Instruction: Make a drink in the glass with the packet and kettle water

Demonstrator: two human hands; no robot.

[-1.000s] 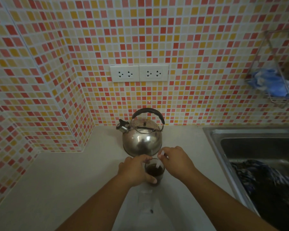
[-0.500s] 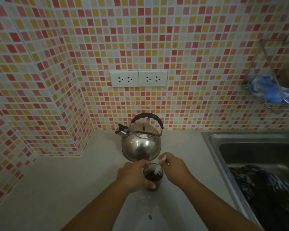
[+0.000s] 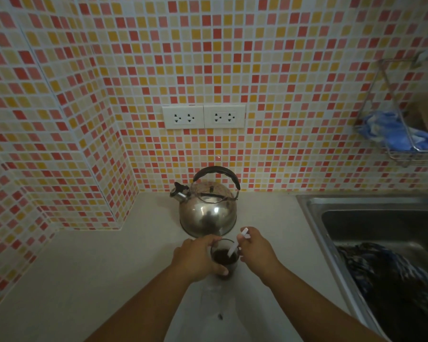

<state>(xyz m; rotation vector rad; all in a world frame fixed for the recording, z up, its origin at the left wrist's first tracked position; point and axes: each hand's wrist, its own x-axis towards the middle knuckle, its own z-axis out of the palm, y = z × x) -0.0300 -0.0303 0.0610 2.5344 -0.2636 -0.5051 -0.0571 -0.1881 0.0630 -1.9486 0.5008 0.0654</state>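
Observation:
A small glass (image 3: 224,257) of dark brown drink stands on the pale counter, just in front of the steel kettle (image 3: 208,211) with its black handle. My left hand (image 3: 195,257) is wrapped around the glass from the left. My right hand (image 3: 256,248) pinches a white stirrer (image 3: 235,245) whose lower end dips into the drink. A clear empty packet (image 3: 216,302) lies flat on the counter just in front of the glass, between my forearms.
A steel sink (image 3: 336,243) with dark striped cloth (image 3: 395,287) inside fills the right side. A wire rack (image 3: 405,134) holding blue cloth hangs on the tiled wall. Two white sockets (image 3: 203,117) sit above the kettle. A tiled corner closes the left.
The camera view has tilted down slightly, so kettle and sockets sit lower in frame. The stirrer has shifted a little inside the glass; both hands stay at the glass.

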